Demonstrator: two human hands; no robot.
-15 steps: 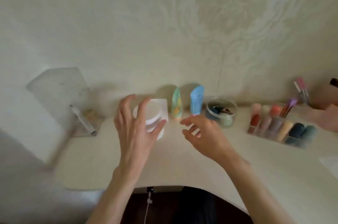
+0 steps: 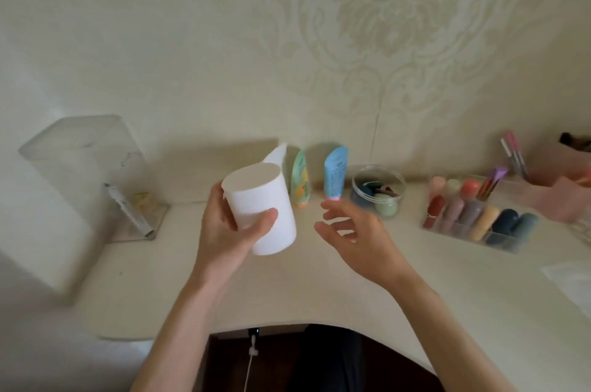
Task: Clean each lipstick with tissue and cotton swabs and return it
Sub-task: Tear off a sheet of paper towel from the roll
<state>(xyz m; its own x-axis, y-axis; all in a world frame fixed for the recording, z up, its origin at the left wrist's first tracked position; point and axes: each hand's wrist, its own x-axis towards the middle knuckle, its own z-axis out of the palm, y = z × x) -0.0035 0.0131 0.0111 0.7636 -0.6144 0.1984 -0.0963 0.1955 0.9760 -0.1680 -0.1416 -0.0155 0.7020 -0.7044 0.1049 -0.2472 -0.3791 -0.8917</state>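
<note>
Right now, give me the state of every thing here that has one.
white canister: held tilted, top closed.
left hand: grips the canister.
right hand: open, empty.
green tube: standing cap-down.
blue tube: standing cap-down.
lipsticks: capped, in the clear organizer.

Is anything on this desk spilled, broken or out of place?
Nothing looks spilled or broken. Only the white container, held by the left hand, is tilted; the lipsticks sit in their clear tray.
</note>
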